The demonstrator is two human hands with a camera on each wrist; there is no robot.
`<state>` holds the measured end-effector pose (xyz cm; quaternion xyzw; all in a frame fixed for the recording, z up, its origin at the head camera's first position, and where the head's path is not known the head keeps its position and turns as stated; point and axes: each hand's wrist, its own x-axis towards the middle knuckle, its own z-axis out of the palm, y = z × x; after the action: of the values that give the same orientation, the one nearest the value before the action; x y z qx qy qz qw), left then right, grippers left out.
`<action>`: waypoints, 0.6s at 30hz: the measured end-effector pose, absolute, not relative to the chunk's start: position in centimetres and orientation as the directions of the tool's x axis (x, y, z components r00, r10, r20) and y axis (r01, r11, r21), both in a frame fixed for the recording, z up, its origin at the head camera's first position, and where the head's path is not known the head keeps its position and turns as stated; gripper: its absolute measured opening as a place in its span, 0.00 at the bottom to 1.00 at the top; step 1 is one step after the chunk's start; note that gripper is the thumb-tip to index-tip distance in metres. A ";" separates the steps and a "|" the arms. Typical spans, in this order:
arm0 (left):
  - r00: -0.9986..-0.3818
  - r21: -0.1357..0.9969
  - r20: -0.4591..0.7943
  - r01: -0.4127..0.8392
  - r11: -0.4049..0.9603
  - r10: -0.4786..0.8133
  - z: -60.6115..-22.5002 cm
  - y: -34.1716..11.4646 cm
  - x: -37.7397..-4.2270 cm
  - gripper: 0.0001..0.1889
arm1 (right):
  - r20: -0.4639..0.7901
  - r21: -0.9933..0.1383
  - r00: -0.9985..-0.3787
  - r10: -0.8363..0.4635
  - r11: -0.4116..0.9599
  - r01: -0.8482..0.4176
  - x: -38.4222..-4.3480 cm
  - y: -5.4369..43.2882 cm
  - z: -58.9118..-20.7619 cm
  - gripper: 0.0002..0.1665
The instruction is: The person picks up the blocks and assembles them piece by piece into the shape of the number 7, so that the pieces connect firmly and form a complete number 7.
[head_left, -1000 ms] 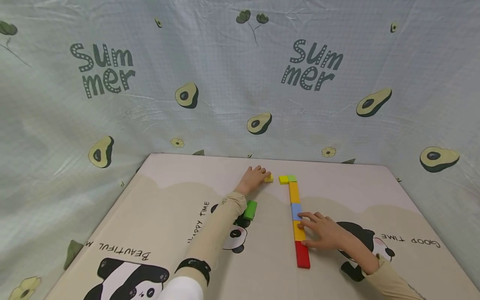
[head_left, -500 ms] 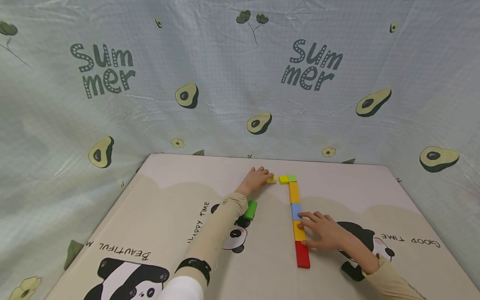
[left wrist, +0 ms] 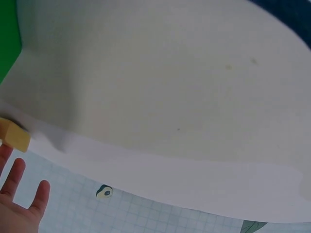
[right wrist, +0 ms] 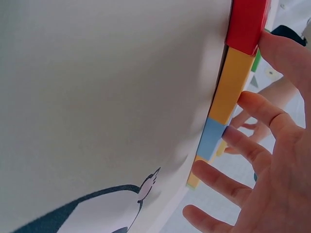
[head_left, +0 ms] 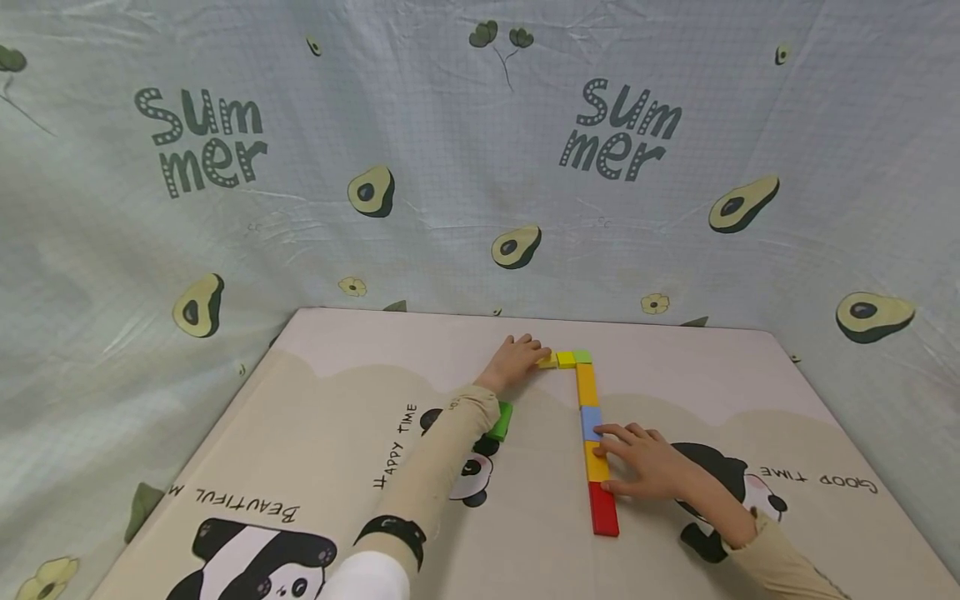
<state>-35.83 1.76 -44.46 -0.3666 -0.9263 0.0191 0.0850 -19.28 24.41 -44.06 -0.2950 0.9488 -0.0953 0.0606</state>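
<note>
Near the far edge of the table, my left hand (head_left: 513,363) holds a small yellow block (head_left: 551,362) by its end. In the left wrist view one fingertip meets that block (left wrist: 16,136) while two other fingers stand apart; the thumb is out of view. The block lies right at a brighter yellow block (head_left: 566,360), which adjoins a light green block (head_left: 582,357). From there a straight line runs toward me: orange (head_left: 587,385), blue (head_left: 591,418), orange block (head_left: 596,468) and red block (head_left: 603,510). My right hand (head_left: 647,463) rests its spread fingertips along this line's right side.
A green block (head_left: 502,422) lies on the table (head_left: 540,517), partly behind my left sleeve. The tabletop bears panda prints and lettering. A hanging cloth (head_left: 420,108) with avocado prints rises behind the table and at both sides.
My left hand has slid the small yellow block to the right, closing the gap to the brighter yellow block. My right hand has stayed at the line of blocks.
</note>
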 end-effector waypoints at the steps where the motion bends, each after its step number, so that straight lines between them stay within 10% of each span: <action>1: -0.717 -0.100 0.141 0.676 0.731 0.682 -44.5 1.8 -35.8 0.14 | -0.059 -0.217 -0.818 -0.572 0.807 -0.549 -19.3 24.4 -44.0 0.24; 18: -0.728 -0.134 0.118 0.662 0.738 0.675 -44.5 2.2 -35.8 0.14 | -0.041 -0.219 -0.813 -0.581 0.799 -0.560 -19.2 24.5 -44.2 0.22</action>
<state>-35.78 2.22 -44.52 -0.3599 -0.9287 0.0415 0.0796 -19.22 24.50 -44.22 -0.3012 0.9469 -0.0990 0.0529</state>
